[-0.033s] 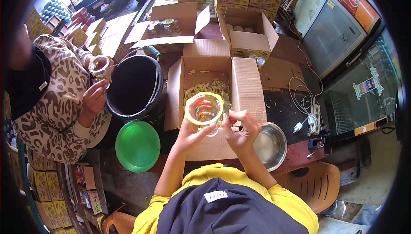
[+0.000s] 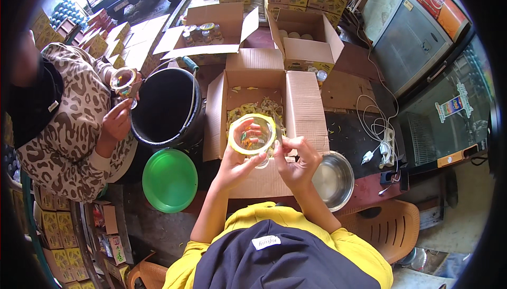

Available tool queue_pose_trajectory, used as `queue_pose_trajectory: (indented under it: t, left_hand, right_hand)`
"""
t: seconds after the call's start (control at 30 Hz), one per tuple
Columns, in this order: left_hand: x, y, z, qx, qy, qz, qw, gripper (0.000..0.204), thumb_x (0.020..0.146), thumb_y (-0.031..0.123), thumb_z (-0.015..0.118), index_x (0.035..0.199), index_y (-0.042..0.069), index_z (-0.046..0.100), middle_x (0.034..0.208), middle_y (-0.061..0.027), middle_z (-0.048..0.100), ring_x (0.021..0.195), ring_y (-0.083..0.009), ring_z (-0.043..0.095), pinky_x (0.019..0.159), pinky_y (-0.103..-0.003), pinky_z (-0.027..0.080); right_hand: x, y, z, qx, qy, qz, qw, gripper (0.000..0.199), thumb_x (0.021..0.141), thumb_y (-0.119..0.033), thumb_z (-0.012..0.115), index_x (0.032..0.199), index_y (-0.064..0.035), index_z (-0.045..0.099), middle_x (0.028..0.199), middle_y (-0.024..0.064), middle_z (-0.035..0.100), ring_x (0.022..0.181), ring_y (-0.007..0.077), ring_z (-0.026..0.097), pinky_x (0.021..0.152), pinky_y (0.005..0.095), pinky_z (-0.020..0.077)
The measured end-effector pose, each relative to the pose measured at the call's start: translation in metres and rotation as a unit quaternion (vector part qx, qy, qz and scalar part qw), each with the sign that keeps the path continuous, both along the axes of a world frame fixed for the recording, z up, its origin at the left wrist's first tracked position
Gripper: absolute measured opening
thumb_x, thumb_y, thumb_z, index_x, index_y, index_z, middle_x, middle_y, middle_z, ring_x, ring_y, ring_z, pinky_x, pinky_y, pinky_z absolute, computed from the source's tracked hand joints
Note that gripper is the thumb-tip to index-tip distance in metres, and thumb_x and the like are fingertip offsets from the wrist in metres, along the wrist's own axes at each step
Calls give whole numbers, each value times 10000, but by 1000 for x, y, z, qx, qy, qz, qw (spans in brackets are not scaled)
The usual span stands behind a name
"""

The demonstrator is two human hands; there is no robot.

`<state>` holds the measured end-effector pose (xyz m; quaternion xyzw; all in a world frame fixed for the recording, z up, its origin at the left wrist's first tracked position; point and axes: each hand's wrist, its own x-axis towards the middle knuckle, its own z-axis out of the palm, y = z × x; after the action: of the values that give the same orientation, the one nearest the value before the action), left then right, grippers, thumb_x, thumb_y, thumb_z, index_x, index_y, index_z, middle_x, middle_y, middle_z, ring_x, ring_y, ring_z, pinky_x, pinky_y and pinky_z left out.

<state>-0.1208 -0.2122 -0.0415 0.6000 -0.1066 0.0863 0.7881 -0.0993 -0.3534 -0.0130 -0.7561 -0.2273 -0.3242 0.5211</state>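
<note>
My left hand (image 2: 235, 163) is wrapped round a clear jar (image 2: 264, 158) with a yellow rim, tilted so its round top faces me. Through it I see fingers and small orange and green patches. At the jar's right side my right hand (image 2: 298, 165) is closed, thumb and fingertips pinched against its wall; whether they grip some small piece there cannot be made out. Both hands are over the front of an open cardboard box (image 2: 306, 109), which has yellowish scraps (image 2: 269, 105) in it.
On the left a person in a spotted top holds a similar jar (image 2: 123, 79) beside a black bucket (image 2: 166, 104). A green basin (image 2: 169, 180) and a steel bowl (image 2: 335, 180) flank my arms. Behind stand open boxes (image 2: 208, 48) of jars. A white cable (image 2: 364, 109) lies right.
The person on the left has shifted the jar and the lower hand slightly. My own hands and jar look unmoved.
</note>
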Motion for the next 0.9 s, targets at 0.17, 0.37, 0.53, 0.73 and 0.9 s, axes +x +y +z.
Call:
queue_pose_trajectory:
  t: [0.17, 0.37, 0.53, 0.73, 0.9]
  left_hand:
    - [0, -1, 3, 23, -11, 6, 1000, 653, 739, 75, 670, 1279, 39, 306, 1174, -95, 401, 1096, -174, 413, 909, -310, 353]
    - [0, -3, 2, 22, -24, 12, 999, 645, 741, 54, 663, 1278, 38, 306, 1169, -95, 402, 1086, -173, 420, 903, -305, 359]
    - [-1, -2, 1, 51, -35, 17, 998, 656, 731, 47, 671, 1278, 44, 309, 1166, -96, 402, 1072, -169, 427, 895, -302, 368]
    - [-5, -2, -1, 60, -35, 0, 998, 662, 722, 35, 675, 1276, 39, 312, 1167, -101, 405, 1069, -174, 437, 903, -312, 371]
    - [-4, 1, -2, 80, -35, -10, 996, 668, 730, 33, 662, 1288, 38, 295, 1189, -103, 397, 1106, -177, 418, 925, -316, 353]
  right_hand:
    - [4, 1, -1, -3, -6, -3, 1000, 128, 645, 38, 665, 739, -24, 603, 627, 59, 577, 519, 124, 574, 482, 226, 452]
    - [0, 0, 0, -5, -13, -4, 1000, 152, 634, 56, 663, 752, -15, 598, 626, 69, 575, 527, 123, 568, 495, 224, 452]
    - [0, -1, -5, -12, -28, -4, 1000, 158, 634, 50, 663, 758, -16, 591, 632, 72, 575, 531, 127, 571, 493, 223, 452]
    - [4, -2, -1, -21, -33, -15, 999, 131, 645, 10, 672, 747, -32, 602, 657, 55, 590, 533, 135, 592, 488, 230, 481]
    - [2, -3, -2, -18, -12, -5, 1000, 138, 644, 13, 673, 758, -27, 607, 655, 56, 588, 536, 130, 591, 491, 228, 481]
